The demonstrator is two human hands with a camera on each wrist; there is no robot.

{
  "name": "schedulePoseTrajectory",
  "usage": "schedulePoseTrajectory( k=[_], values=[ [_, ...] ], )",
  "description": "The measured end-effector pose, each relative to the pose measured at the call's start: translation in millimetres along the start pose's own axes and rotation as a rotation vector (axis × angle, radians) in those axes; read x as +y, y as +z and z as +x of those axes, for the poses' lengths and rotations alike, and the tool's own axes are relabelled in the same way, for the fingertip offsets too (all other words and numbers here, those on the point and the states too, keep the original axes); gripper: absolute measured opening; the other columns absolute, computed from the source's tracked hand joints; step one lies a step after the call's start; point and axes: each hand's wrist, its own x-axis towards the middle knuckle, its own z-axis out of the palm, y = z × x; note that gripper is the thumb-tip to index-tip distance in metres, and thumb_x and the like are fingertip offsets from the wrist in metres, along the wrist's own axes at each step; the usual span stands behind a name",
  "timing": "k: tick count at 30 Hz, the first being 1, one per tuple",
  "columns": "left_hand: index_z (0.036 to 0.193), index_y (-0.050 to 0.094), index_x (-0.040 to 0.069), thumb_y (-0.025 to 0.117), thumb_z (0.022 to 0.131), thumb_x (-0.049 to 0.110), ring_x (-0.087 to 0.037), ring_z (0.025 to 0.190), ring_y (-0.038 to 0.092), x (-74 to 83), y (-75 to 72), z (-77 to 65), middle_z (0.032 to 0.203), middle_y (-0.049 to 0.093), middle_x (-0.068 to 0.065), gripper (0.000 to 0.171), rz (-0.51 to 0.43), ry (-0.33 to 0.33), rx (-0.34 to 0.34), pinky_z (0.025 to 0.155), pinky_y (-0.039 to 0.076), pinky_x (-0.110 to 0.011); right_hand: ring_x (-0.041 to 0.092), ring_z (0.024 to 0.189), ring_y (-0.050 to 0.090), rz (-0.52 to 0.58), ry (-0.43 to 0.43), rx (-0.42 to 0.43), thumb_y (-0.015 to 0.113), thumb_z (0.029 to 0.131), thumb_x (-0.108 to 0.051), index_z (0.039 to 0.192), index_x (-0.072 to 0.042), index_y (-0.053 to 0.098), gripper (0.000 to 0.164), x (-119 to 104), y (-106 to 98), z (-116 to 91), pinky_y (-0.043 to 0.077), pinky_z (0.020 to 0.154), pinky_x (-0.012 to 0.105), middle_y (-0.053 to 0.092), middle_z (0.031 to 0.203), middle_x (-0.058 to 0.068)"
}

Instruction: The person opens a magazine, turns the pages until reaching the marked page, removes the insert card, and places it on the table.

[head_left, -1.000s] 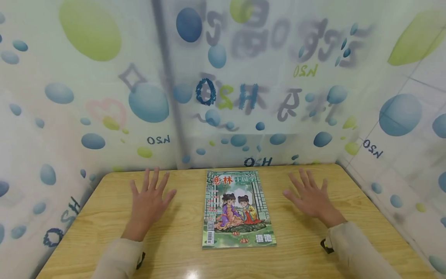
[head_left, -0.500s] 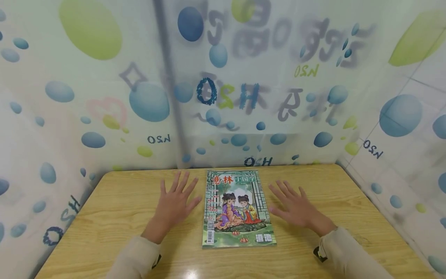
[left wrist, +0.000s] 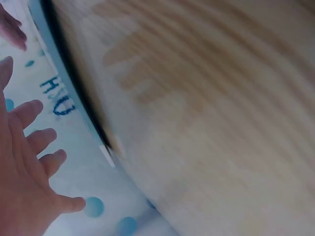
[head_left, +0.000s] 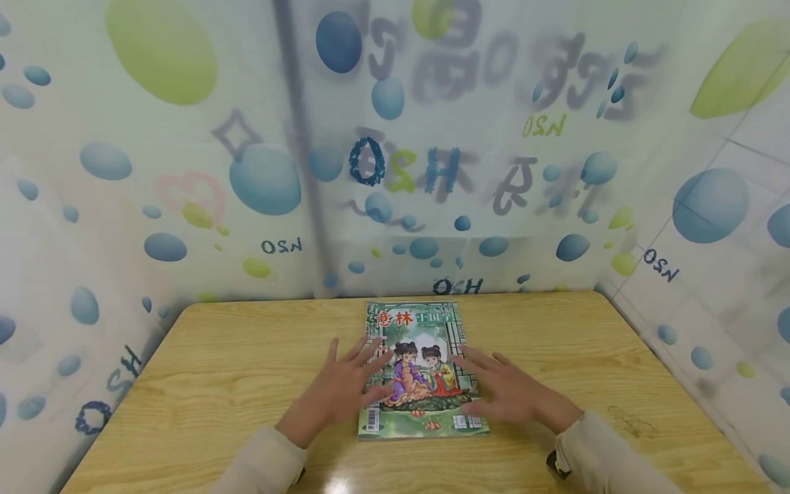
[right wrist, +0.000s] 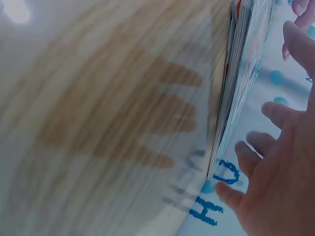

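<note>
A magazine with a green illustrated cover of two seated figures lies flat on the wooden table, its title towards the far edge. Over its left side my left hand is spread, fingers apart and holding nothing. My right hand reaches over the right side, its fingers also stretched out. In the right wrist view, the right hand appears apart from the magazine's page edges, which show several layers. The left wrist view shows the left hand with splayed fingers near the magazine's spine.
Behind the table hangs a pale curtain printed with blue and green drops and mirrored H2O lettering. Similar printed sheets enclose both sides. The tabletop is glossy and reflects light and the hands.
Both hands have moved inward from the two sides of the table, and their fingers now overlap the magazine's left and right edges in the head view. The magazine has stayed put.
</note>
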Motion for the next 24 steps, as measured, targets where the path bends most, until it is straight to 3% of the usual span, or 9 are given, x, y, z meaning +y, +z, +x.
schedulePoseTrajectory(
  k=[7,13,24],
  values=[
    [0.152,0.043,0.022,0.042,0.1,0.06,-0.035,0.145,0.031,17.8,-5.3,5.2,0.16,0.033,-0.009,0.064,0.01,0.051,-0.105,0.11,0.014,-0.073,0.036,0.145,0.03,0.011,-0.038,-0.08,0.058,0.092,-0.061,0.155,-0.018,0.037,0.079,-5.3,1.6,0.0,0.017,0.113,0.068,0.029,0.161,0.01],
    [0.15,0.045,0.031,0.04,0.094,0.07,-0.031,0.145,0.032,30.9,-3.3,7.0,0.158,0.037,-0.005,0.069,0.021,0.119,-0.193,0.109,0.017,-0.074,0.038,0.144,0.031,0.001,-0.075,-0.09,0.063,0.087,-0.062,0.154,-0.017,0.039,0.084,-6.5,2.7,-1.8,0.019,0.11,0.071,0.029,0.161,0.012],
    [0.15,0.044,0.035,0.046,0.085,0.079,-0.03,0.142,0.038,49.1,-0.4,7.7,0.156,0.039,0.001,0.079,0.078,0.18,-0.241,0.11,0.026,-0.068,0.038,0.144,0.033,-0.029,-0.084,-0.09,0.065,0.082,-0.067,0.152,-0.014,0.042,0.09,-9.7,3.0,-3.6,0.02,0.108,0.073,0.032,0.16,0.014]
  ],
)
